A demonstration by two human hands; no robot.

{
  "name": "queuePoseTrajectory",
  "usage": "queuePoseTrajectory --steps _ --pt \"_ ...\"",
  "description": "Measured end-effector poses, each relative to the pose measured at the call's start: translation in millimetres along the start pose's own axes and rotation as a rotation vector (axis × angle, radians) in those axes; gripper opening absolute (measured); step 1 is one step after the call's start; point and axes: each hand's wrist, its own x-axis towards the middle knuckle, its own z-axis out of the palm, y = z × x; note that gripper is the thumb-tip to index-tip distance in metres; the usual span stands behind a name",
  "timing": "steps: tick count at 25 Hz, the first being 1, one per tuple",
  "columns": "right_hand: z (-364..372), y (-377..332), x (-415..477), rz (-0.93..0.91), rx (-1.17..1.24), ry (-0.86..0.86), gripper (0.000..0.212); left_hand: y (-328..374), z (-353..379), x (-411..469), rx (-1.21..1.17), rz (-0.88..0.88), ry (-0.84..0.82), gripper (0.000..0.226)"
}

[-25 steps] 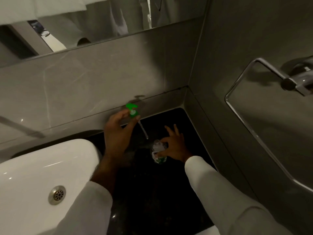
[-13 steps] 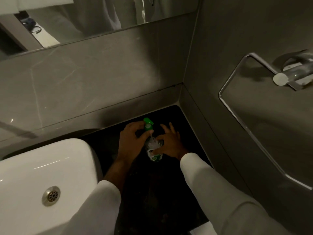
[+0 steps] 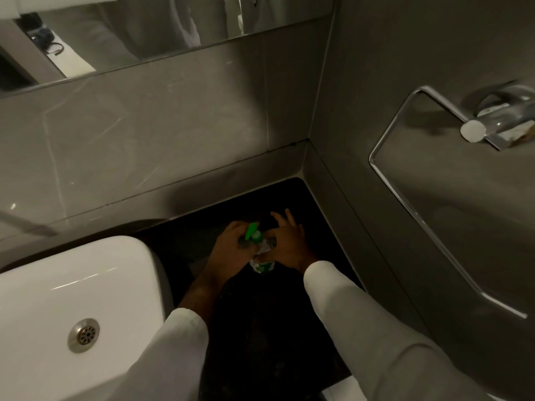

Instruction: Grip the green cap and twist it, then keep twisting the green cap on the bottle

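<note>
left hand grips green pump head, seating it | right hand clasps bottle, steadying it upright | frame centre, dark counter

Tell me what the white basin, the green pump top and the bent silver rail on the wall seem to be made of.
White basin: probably glazed ceramic; glossy, with bright streaks of reflected light. Green pump top: likely plastic; flat, even colour, moulded shape. Bent silver rail: polished metal, perhaps chrome; mirror-like highlights along the bar.
</note>
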Motion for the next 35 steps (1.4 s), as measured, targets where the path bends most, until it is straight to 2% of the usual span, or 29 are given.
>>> queuePoseTrajectory --steps 2,5,7,11,12,14,16,17,20,22,24,26,28,29,32,33,35 --pt "2.5 1.3 0.1 -0.011 -0.003 0.014 0.058 1.1 5.1 -5.8 -0.077 -0.080 0.128 0.045" --pt "4.0 2.8 -1.0 -0.024 0.010 0.036 0.049 -2.9 13.8 -11.9 -0.091 -0.092 0.234 0.030" --pt "2.3 5.2 0.4 -0.042 0.009 0.036 0.051 -8.1 13.0 -11.6 -0.160 -0.085 0.165 0.034" --pt "-0.2 5.5 0.1 0.000 -0.007 0.001 0.071 -13.5 8.7 -7.8 -0.368 -0.145 -0.061 0.066" --pt "0.5 4.6 -0.1 -0.009 -0.015 0.002 0.065 -10.7 11.1 -8.7 -0.362 -0.165 -0.030 0.070" --pt "2.5 2.1 -0.8 -0.049 -0.024 0.018 0.048 -6.3 17.3 -10.0 -0.303 -0.182 0.150 0.067" --pt "2.5 0.4 -2.5 -0.049 0.005 0.032 0.046 -8.9 18.9 -9.1 -0.276 -0.166 0.260 0.062" --pt "1.5 1.3 -3.4 -0.046 0.011 0.035 0.049 -11.2 18.3 -8.3 -0.299 -0.159 0.238 0.063" --pt "-1.5 4.1 -4.3 -0.029 0.017 0.034 0.054 -16.3 16.7 -5.7 -0.403 -0.117 0.028 0.074" --pt "-1.7 1.3 -6.1 -0.012 0.041 0.034 0.052 -13.1 18.3 -7.7 -0.348 -0.135 0.088 0.075" --pt "-0.2 -2.3 -7.1 -0.017 0.059 0.045 0.050 -11.3 17.4 -6.8 -0.270 -0.151 0.203 0.064" --pt "-1.0 -2.9 -6.8 -0.008 0.057 0.044 0.055 -14.5 15.0 -4.5 -0.265 -0.124 0.143 0.059" --pt "-3.0 -0.7 -5.7 -0.017 0.032 0.030 0.054 -16.1 12.7 -3.0 -0.322 -0.106 0.007 0.067" --pt "-3.2 -0.3 -5.8 -0.025 0.018 0.027 0.051 -14.4 13.0 -4.3 -0.346 -0.115 -0.010 0.071" --pt "0.2 -1.4 -5.8 -0.036 0.037 0.037 0.048 -8.9 17.6 -6.4 -0.314 -0.167 0.146 0.062" --pt "1.1 -1.1 -5.7 -0.041 0.049 0.042 0.049 -11.9 17.4 -5.7 -0.322 -0.165 0.157 0.058" --pt "1.5 1.2 -5.4 -0.041 0.039 0.047 0.053 -20.2 15.8 -3.3 -0.390 -0.163 0.063 0.062"
